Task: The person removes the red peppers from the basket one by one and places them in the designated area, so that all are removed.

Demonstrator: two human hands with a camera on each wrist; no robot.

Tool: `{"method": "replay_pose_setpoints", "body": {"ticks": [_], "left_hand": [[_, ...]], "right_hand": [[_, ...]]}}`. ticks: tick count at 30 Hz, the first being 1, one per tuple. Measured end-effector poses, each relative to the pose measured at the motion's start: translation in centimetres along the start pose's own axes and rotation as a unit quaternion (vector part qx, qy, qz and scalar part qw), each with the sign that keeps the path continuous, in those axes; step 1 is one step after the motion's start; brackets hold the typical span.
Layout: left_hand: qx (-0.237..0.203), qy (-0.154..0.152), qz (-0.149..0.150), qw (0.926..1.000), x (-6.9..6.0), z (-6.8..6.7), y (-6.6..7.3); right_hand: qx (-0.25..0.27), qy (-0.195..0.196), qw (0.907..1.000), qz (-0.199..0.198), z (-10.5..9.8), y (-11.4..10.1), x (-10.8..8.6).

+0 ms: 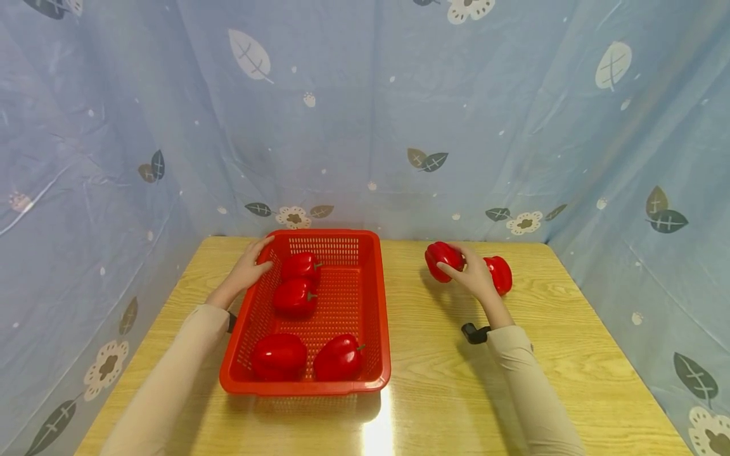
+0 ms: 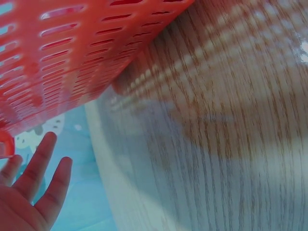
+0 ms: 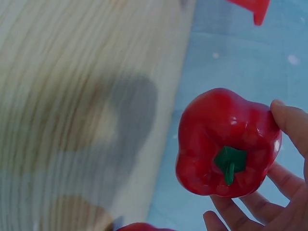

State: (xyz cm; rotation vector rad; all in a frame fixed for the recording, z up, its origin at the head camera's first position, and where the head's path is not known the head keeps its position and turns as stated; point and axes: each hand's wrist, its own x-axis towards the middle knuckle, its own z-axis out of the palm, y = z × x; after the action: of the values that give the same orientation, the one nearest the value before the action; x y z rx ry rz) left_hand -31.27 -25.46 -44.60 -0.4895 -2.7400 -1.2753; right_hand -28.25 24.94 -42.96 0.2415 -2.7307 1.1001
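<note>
In the head view my right hand [image 1: 473,273] holds a red bell pepper [image 1: 442,261] above the right part of the table. The right wrist view shows that bell pepper [image 3: 226,139] with its green stem facing the camera, the thumb and fingers of the right hand [image 3: 284,192] around its side. Just right of the hand a second bell pepper [image 1: 500,275] lies on the table. At the left rim of a red plastic basket [image 1: 376,304] is my left hand [image 1: 249,269], its fingers spread. In the left wrist view the fingers of the left hand [image 2: 36,192] look extended beside the basket wall [image 2: 62,57].
Several bell peppers lie inside the basket, two towards the back left and two along the front, one of them a bell pepper [image 1: 339,358] at front right. The wooden table [image 1: 422,354] meets a patterned blue curtain [image 1: 365,126] at the back and sides.
</note>
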Motion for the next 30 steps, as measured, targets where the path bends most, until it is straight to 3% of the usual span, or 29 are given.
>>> {"method": "replay_pose_setpoints", "body": {"ticks": [14,30], "left_hand": [[-0.001,0.001,0.016,0.9999,-0.1,0.0,0.1],[0.007,0.000,0.014,0.9999,0.0,0.0,0.2]], "right_hand": [[-0.052,0.008,0.9962,0.069,0.1,2.2,-0.6],[-0.082,-0.009,0.9936,0.078,0.5,2.8,-0.7]]}}
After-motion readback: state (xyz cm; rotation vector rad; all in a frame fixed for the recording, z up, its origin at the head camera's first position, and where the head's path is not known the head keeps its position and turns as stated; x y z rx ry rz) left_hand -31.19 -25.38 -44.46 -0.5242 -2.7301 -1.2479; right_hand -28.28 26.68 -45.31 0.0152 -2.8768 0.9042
